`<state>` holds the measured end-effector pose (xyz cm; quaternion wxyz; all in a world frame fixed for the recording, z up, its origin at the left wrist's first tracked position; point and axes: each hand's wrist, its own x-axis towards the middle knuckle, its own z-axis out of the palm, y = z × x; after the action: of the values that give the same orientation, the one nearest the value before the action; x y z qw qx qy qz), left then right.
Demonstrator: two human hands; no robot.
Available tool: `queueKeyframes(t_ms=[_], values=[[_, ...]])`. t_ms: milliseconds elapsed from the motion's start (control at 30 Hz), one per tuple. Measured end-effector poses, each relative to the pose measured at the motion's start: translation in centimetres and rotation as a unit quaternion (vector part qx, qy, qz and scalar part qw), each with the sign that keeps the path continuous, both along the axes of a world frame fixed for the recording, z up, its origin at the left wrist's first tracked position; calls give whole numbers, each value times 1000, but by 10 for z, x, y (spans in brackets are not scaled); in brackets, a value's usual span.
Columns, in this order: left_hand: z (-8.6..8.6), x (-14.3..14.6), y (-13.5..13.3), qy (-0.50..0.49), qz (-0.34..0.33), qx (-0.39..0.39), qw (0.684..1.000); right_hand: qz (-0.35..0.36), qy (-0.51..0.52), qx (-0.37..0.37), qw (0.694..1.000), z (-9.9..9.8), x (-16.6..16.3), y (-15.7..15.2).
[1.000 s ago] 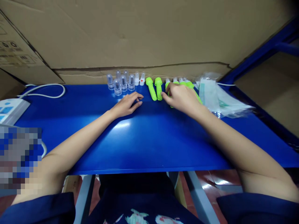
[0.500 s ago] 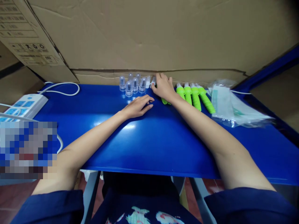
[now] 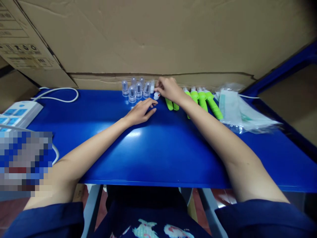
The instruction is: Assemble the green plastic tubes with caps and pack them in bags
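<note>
My left hand (image 3: 141,111) rests open on the blue table, fingers stretched loosely to the right, holding nothing. My right hand (image 3: 169,89) is at the back of the table, thumb and fingers pinched together; what lies between them, if anything, is too small to make out. Just below its fingertips sits a small white cap-like piece (image 3: 157,96) with a red spot. Beside it stands a narrow white piece with a clear top (image 3: 152,86). Several clear domed plastic covers (image 3: 132,94) stand upright in a cluster left of that, behind my left hand.
Several bright green handles (image 3: 202,100) with clear tips lie right of my right hand, partly behind my forearm. Plastic bags with printed sheets (image 3: 230,107) lie farther right. A white power strip (image 3: 21,114) with cables is at left. A cardboard wall (image 3: 148,39) closes the back.
My right hand has shifted slightly left and its fingers have drawn together. The white piece with the red spot now shows below them. My left hand keeps its pose; the view has shifted slightly.
</note>
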<state>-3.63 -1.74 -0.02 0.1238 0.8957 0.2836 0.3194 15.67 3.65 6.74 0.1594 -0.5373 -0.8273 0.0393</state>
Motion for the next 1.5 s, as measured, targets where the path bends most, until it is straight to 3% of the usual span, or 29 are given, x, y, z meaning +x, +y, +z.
queueKeyframes(t_ms=[167,300,400,500,800,933,1100,1300,1500], values=[[-6,0,8,-90,39,56,994,83,40,-54,994,8,2,-26],[-9,-1,12,-113,74,51,990,117,60,-99,986,17,1,-44],[-8,0,11,-94,50,39,994,74,51,-84,992,21,8,-45],[-4,-1,7,-74,22,48,996,-18,17,-19,1000,17,24,-33],[9,1,0,38,4,99,994,-171,-72,46,982,-24,65,-3],[21,15,1,63,0,120,991,-169,-68,46,982,-32,60,-2],[24,39,17,-10,27,69,997,-172,-58,21,983,-32,52,-3],[8,57,44,-134,87,12,987,-165,-46,4,985,-29,50,-7],[-10,48,54,-199,112,-40,973,-161,-40,2,986,-32,52,-4]])
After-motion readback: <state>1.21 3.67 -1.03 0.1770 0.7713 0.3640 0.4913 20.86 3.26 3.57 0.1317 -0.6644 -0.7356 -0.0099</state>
